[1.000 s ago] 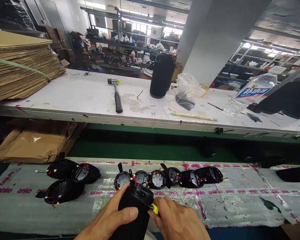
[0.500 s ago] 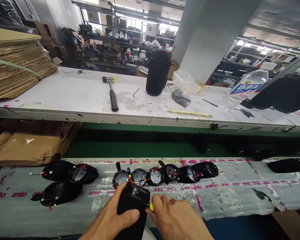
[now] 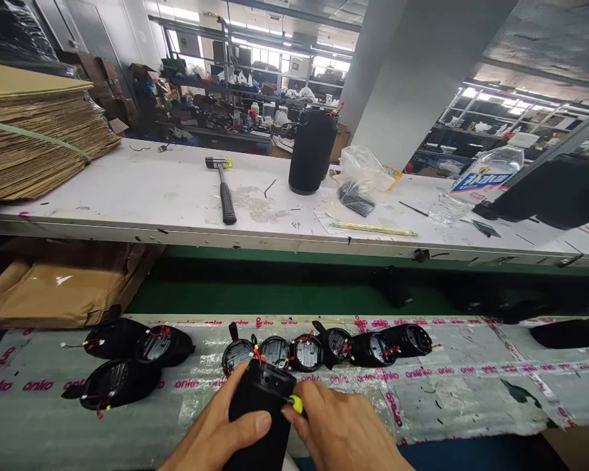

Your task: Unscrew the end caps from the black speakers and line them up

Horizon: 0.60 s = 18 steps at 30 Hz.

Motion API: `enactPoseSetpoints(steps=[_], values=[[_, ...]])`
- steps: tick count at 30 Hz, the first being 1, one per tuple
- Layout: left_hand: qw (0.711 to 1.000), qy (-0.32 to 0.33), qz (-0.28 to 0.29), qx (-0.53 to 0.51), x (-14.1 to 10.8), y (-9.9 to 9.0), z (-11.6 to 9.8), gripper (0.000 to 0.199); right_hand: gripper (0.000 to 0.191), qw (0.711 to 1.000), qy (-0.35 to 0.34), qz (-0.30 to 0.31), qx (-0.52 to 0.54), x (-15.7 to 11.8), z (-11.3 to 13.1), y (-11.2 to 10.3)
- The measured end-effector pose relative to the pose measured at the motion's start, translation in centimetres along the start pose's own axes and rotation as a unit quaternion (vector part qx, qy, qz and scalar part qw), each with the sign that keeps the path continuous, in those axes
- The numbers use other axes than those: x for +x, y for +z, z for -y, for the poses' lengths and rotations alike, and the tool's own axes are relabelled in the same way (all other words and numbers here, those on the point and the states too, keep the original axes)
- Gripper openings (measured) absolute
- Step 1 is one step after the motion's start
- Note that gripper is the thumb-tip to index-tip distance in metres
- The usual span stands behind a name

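Observation:
My left hand (image 3: 235,418) is wrapped around a black cylindrical speaker (image 3: 260,425), thumb across its dark side. The speaker stands tilted, its end with small ports and red wires facing up and away. My right hand (image 3: 331,418) is closed around a yellow-handled screwdriver (image 3: 296,404). A bit of its metal shaft meets the speaker's right side just below the end rim; the tip is hidden. Just beyond my hands, several similar black speakers (image 3: 308,352) lie in a row with open ends and red wires showing.
More black speakers (image 3: 108,383) lie at the left on the plastic-covered bench (image 3: 216,418). On the white shelf (image 3: 177,190) above are a mallet (image 3: 226,199), an upright black speaker (image 3: 313,154), a plastic bag (image 3: 360,173) and a water bottle (image 3: 485,176). Stacked cardboard (image 3: 34,140) stands at left.
The view has tipped slightly upward. My right hand has turned a little, so more of the screwdriver's yellow handle and shaft shows at the speaker's rim. My left hand keeps its hold.

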State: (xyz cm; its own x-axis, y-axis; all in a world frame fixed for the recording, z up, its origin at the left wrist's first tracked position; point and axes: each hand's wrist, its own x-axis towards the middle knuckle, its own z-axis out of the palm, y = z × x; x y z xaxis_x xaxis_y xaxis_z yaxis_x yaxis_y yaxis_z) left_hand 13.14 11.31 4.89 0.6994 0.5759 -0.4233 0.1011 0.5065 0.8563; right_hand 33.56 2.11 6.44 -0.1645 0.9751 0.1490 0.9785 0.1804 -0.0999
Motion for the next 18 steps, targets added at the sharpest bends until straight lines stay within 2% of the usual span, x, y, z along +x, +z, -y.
enactPoseSetpoints(steps=[3, 7, 12, 15, 18], values=[[0.999, 0.015, -0.025, 0.039, -0.1, 0.0, -0.1, 0.084, 0.016, 1.0, -0.013, 0.013, -0.009, 0.2, 0.0, 0.2], [0.998, 0.033, -0.023, 0.047, -0.4, 0.4, -0.3, 0.08, 0.019, 0.999, -0.031, 0.006, -0.025, 0.3, -0.2, -0.1], [0.983, 0.022, -0.141, 0.117, -0.9, 1.0, 0.3, 0.1, 0.027, 0.995, -0.039, -0.002, -0.093, 0.1, 0.2, -0.5], [0.977, 0.006, -0.156, 0.145, -1.2, 1.4, 0.5, 0.106, 0.031, 0.99, -0.042, 0.01, -0.136, -0.1, 0.6, -0.6], [0.97, -0.006, -0.168, 0.176, -1.3, 1.7, 0.5, 0.104, 0.032, 0.987, -0.04, 0.026, -0.153, 0.0, 0.8, -0.6]])
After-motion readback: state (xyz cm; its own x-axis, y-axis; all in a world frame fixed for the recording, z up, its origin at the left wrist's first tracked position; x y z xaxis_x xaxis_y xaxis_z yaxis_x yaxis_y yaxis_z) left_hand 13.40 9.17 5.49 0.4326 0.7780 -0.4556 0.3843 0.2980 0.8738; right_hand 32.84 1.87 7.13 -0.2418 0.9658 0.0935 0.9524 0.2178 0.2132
